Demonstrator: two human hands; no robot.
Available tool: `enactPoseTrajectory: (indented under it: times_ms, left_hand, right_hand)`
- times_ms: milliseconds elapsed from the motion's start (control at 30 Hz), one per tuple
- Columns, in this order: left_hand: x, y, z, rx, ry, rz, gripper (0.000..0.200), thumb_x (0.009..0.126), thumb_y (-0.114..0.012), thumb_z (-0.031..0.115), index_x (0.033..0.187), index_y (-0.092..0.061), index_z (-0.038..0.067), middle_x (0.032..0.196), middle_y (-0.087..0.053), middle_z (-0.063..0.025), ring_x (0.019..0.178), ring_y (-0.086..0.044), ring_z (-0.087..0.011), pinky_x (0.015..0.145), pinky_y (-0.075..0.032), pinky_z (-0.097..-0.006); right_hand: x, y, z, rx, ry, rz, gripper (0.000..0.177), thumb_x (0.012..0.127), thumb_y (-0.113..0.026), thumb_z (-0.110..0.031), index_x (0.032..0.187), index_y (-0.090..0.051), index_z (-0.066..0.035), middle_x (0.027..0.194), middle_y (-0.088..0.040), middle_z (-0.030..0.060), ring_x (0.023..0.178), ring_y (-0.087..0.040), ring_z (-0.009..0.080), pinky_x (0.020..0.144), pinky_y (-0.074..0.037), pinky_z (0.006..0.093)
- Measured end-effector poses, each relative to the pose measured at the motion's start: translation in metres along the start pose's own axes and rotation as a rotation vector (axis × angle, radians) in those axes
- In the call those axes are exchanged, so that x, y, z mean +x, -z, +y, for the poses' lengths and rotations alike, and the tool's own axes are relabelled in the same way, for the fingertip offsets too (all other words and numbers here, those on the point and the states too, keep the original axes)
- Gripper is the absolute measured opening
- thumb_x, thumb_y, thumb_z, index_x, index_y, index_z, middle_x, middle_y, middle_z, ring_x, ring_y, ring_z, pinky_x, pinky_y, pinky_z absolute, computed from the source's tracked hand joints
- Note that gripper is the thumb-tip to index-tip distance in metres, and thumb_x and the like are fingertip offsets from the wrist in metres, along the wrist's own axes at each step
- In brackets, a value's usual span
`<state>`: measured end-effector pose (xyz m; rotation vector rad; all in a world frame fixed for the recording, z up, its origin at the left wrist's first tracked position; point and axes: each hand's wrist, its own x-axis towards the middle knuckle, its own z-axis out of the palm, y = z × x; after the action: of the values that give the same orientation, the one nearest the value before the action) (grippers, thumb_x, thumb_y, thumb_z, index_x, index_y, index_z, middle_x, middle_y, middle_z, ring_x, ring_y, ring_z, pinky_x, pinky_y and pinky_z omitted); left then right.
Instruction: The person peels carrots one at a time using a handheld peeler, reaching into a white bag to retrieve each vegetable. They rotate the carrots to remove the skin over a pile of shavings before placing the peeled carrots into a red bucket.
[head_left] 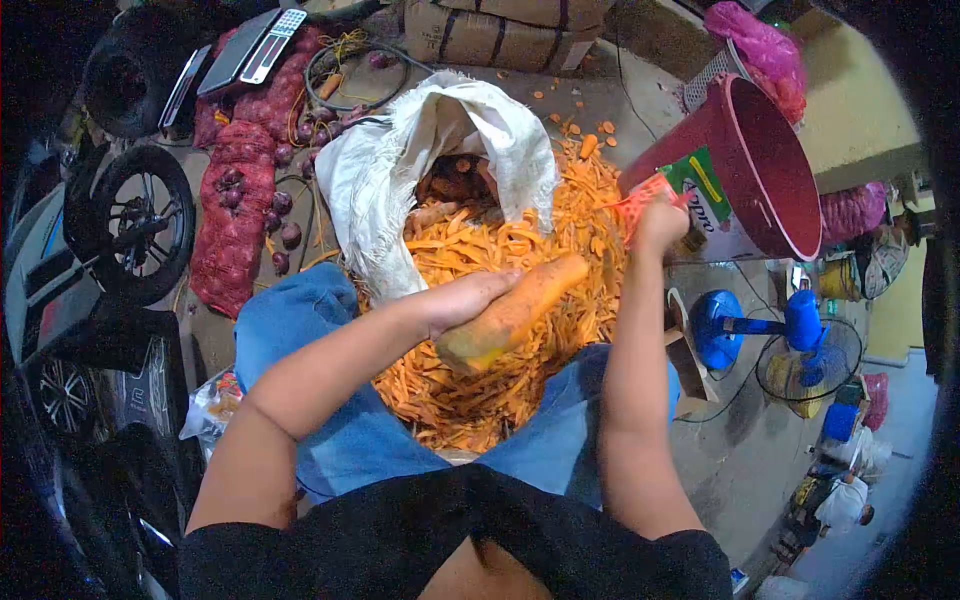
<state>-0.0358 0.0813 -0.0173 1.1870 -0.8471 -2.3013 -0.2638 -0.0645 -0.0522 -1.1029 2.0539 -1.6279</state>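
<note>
A big, thick carrot (535, 300) lies in the grip of my left hand (475, 302); its upper part is bright orange, its lower end brownish. My right hand (662, 225) is raised to the right of it, closed around a red-orange peeler (635, 205) that is apart from the carrot. Part of the peeler is hidden by the fingers. Between my knees and beyond spreads a heap of orange peelings (440, 385). At its far side a white woven sack (365, 190) lies with its mouth open, with carrots (455, 180) visible inside.
A tilted dark red bucket (735, 110) with a label stands at the right. Red net bags of onions (235, 215) and a motorcycle wheel (140, 225) are at the left. A blue fan (715, 330) is on the right, a taped box (500, 35) at the back.
</note>
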Motion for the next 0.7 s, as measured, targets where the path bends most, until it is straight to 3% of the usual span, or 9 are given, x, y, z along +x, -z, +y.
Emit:
enactPoseTrajectory:
  times_ms: [33, 133, 233, 300, 367, 433, 467, 600, 700]
  left_hand:
    - [0.002, 0.004, -0.004, -0.160, -0.024, -0.157, 0.047, 0.083, -0.030, 0.041, 0.116, -0.036, 0.007, 0.107, -0.047, -0.0066, 0.090, -0.049, -0.0129, 0.080, -0.039, -0.0266]
    - [0.008, 0.017, 0.007, -0.256, 0.044, -0.027, 0.048, 0.082, -0.029, 0.043, 0.112, -0.039, 0.006, 0.106, -0.048, -0.0073, 0.091, -0.050, -0.0158, 0.080, -0.039, -0.0283]
    - [0.012, 0.020, 0.012, -0.355, 0.037, 0.055, 0.044, 0.084, -0.026, 0.039, 0.108, -0.042, 0.006, 0.102, -0.050, -0.0093, 0.088, -0.052, -0.0186, 0.079, -0.040, -0.0314]
    - [0.019, 0.018, 0.011, -0.533, -0.019, 0.077, 0.041, 0.084, -0.021, 0.040, 0.097, -0.045, 0.009, 0.077, -0.053, -0.0050, 0.063, -0.052, -0.0141, 0.057, -0.044, -0.0283]
    - [0.021, 0.018, 0.011, -0.520, -0.098, 0.153, 0.040, 0.085, -0.019, 0.037, 0.096, -0.046, 0.010, 0.076, -0.053, -0.0052, 0.060, -0.052, -0.0148, 0.056, -0.044, -0.0287]
    - [0.025, 0.027, 0.002, -0.317, -0.040, 0.037, 0.040, 0.086, -0.018, 0.034, 0.100, -0.045, 0.008, 0.081, -0.054, -0.0065, 0.064, -0.053, -0.0153, 0.059, -0.045, -0.0280]
    - [0.022, 0.026, 0.001, -0.126, -0.129, 0.025, 0.042, 0.084, -0.027, 0.037, 0.105, -0.045, 0.005, 0.095, -0.054, -0.0070, 0.080, -0.053, -0.0147, 0.073, -0.042, -0.0272]
    - [0.003, 0.008, 0.003, -0.100, -0.029, -0.037, 0.043, 0.084, -0.028, 0.039, 0.107, -0.044, 0.006, 0.100, -0.052, -0.0063, 0.084, -0.052, -0.0146, 0.074, -0.042, -0.0273]
    - [0.001, 0.010, 0.016, -0.358, 0.019, 0.013, 0.040, 0.085, -0.023, 0.036, 0.102, -0.044, 0.007, 0.083, -0.054, -0.0073, 0.064, -0.054, -0.0153, 0.060, -0.046, -0.0290]
  right_hand:
    - [-0.001, -0.001, -0.001, 0.001, 0.000, 0.003, 0.022, 0.076, -0.050, -0.020, 0.072, -0.051, 0.002, 0.064, -0.055, 0.0100, 0.053, -0.050, 0.0173, 0.051, -0.039, 0.0326]
    - [-0.050, 0.002, -0.059, 0.340, -0.018, -0.173, 0.024, 0.077, -0.051, -0.021, 0.072, -0.052, 0.003, 0.063, -0.054, 0.0055, 0.054, -0.047, 0.0107, 0.049, -0.038, 0.0279]
    - [-0.103, 0.003, -0.084, 0.251, -0.065, -0.507, 0.021, 0.078, -0.050, -0.020, 0.073, -0.051, 0.000, 0.061, -0.051, 0.0019, 0.052, -0.043, 0.0091, 0.048, -0.036, 0.0267]
    - [-0.136, 0.000, -0.090, 0.347, -0.026, -0.558, 0.020, 0.078, -0.050, -0.019, 0.074, -0.051, 0.000, 0.061, -0.050, 0.0016, 0.052, -0.043, 0.0092, 0.048, -0.035, 0.0268]
    - [-0.154, 0.000, -0.092, 0.200, 0.148, -0.585, 0.020, 0.078, -0.048, -0.018, 0.073, -0.050, 0.001, 0.062, -0.050, 0.0038, 0.056, -0.044, 0.0104, 0.050, -0.036, 0.0274]
    - [-0.135, -0.007, -0.084, 0.050, 0.223, -0.463, 0.018, 0.077, -0.048, -0.015, 0.071, -0.049, 0.002, 0.062, -0.050, 0.0096, 0.057, -0.047, 0.0172, 0.054, -0.038, 0.0300]
    - [-0.118, -0.012, -0.077, 0.032, 0.258, -0.348, 0.018, 0.076, -0.048, -0.015, 0.070, -0.049, 0.002, 0.061, -0.050, 0.0109, 0.056, -0.048, 0.0198, 0.054, -0.038, 0.0315]
    - [-0.028, -0.004, -0.025, -0.302, 0.222, 0.051, 0.020, 0.077, -0.048, -0.017, 0.071, -0.050, 0.003, 0.059, -0.052, 0.0081, 0.054, -0.049, 0.0183, 0.052, -0.039, 0.0325]
    - [-0.035, 0.001, -0.042, 0.137, -0.084, -0.095, 0.023, 0.078, -0.047, -0.019, 0.072, -0.051, 0.003, 0.061, -0.052, 0.0055, 0.055, -0.049, 0.0157, 0.052, -0.039, 0.0308]
